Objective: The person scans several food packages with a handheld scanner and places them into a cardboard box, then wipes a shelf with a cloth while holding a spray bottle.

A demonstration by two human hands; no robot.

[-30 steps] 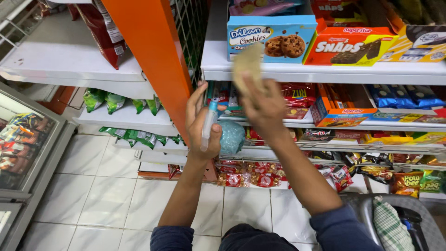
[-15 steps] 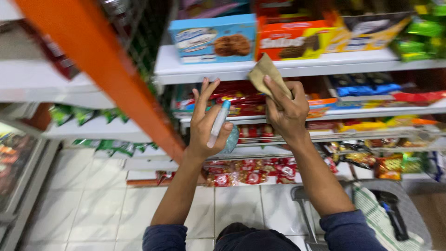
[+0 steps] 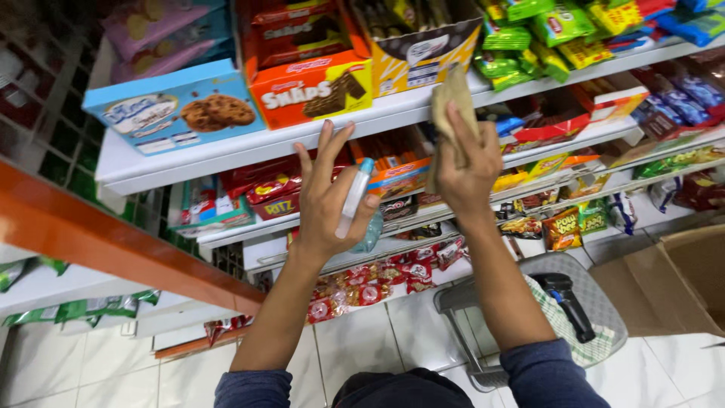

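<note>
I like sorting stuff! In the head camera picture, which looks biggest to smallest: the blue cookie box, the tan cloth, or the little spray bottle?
1. Blue cookie box
2. Tan cloth in the right hand
3. Spray bottle in the left hand, partly hidden

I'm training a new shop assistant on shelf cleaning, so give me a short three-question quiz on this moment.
1. True or false: the right hand presses a brown cloth against the white shelf edge.
2. What does the left hand hold? A) a small spray bottle B) a biscuit box C) a scanner
3. What stands on the floor below the right arm?

Key
1. True.
2. A, the small spray bottle.
3. A grey stool with a black handheld device lying on it.
</note>
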